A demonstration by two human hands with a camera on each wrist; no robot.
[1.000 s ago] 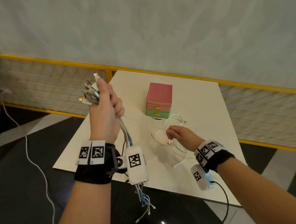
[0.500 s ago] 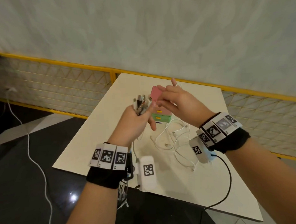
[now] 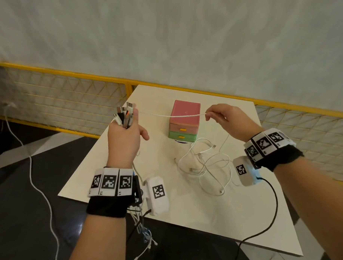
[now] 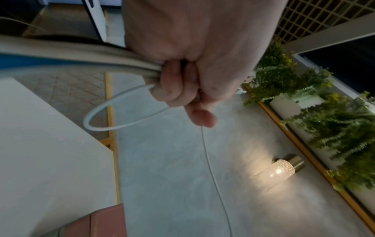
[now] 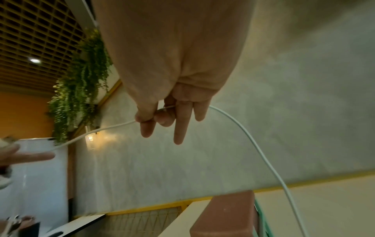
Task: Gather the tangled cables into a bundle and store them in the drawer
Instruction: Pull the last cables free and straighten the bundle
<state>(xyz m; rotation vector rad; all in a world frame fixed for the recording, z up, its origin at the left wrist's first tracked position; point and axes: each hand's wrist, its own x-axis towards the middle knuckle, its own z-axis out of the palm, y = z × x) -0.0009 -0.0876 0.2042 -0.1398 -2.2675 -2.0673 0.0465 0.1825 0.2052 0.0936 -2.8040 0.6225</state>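
Observation:
My left hand (image 3: 124,137) is raised over the table's left side and grips a bundle of cables (image 3: 125,115) (image 4: 113,59), plug ends sticking up, tails hanging below the wrist (image 3: 143,232). One white cable (image 3: 171,115) (image 5: 253,144) stretches from that bundle to my right hand (image 3: 224,120), which pinches it between thumb and forefinger (image 5: 146,118) above the drawer unit. The small drawer unit (image 3: 184,122), pink over green with both drawers closed, stands at the table's far middle. A loose tangle of white cables (image 3: 206,166) lies on the table in front of it.
The white table (image 3: 202,218) has a near edge and corner at lower right. A yellow mesh railing (image 3: 61,98) runs behind and to both sides. A white cord (image 3: 33,164) trails on the dark floor at left. A black lead (image 3: 268,220) hangs from my right wrist.
My right hand went from the table tangle up to the left hand's bundle, then drew away to the right, pulling a white cable taut. The left hand moved inward over the table.

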